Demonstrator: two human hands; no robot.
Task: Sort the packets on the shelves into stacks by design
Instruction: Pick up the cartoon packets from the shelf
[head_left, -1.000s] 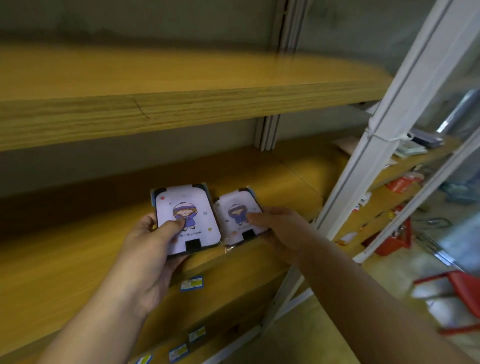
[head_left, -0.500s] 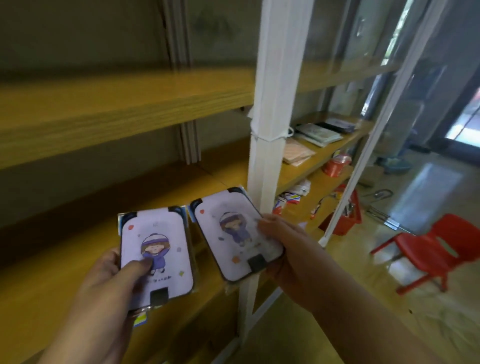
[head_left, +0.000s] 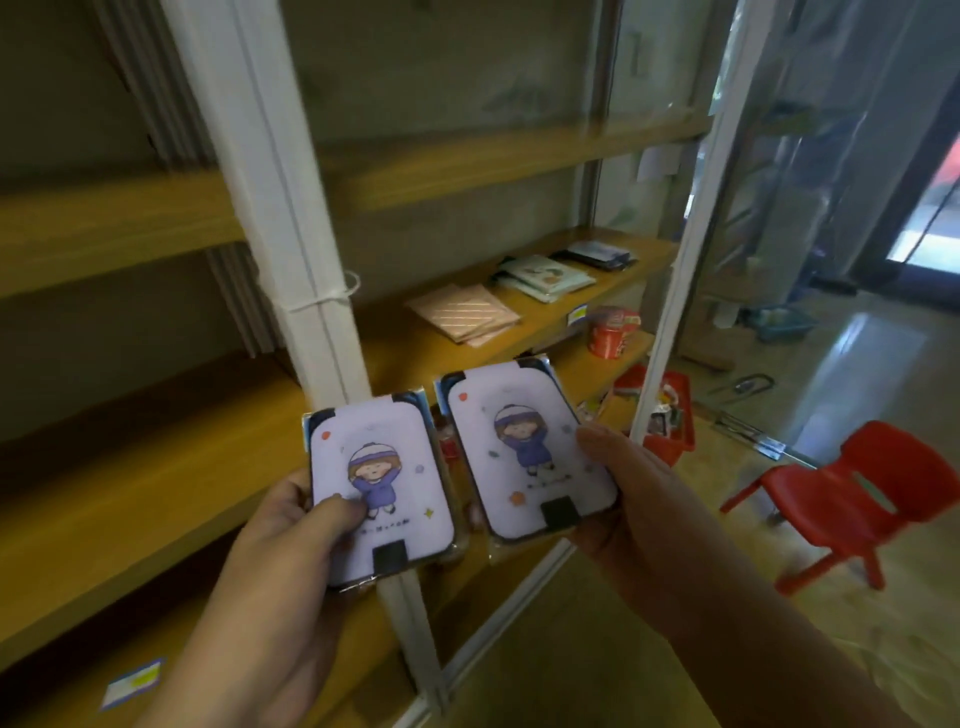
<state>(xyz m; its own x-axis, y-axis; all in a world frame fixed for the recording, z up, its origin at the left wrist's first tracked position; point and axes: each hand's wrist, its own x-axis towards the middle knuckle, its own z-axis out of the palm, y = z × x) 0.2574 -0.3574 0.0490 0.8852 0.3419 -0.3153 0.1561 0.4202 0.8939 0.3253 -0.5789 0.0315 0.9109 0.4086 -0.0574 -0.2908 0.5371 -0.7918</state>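
My left hand (head_left: 291, 540) and right hand (head_left: 631, 483) each grip one matching packet (head_left: 382, 478); I should stack them with edges aligned.

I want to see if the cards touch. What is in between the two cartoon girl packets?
Nothing is held between the left packet and right packet; the head view shows a narrow gap, with blurry red bits on a lower shelf behind.

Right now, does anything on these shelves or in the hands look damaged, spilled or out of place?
Nothing stands out. The left hand and right hand each hold an intact lilac packet with the same cartoon design. The pink stack and green stack lie flat on the shelf.
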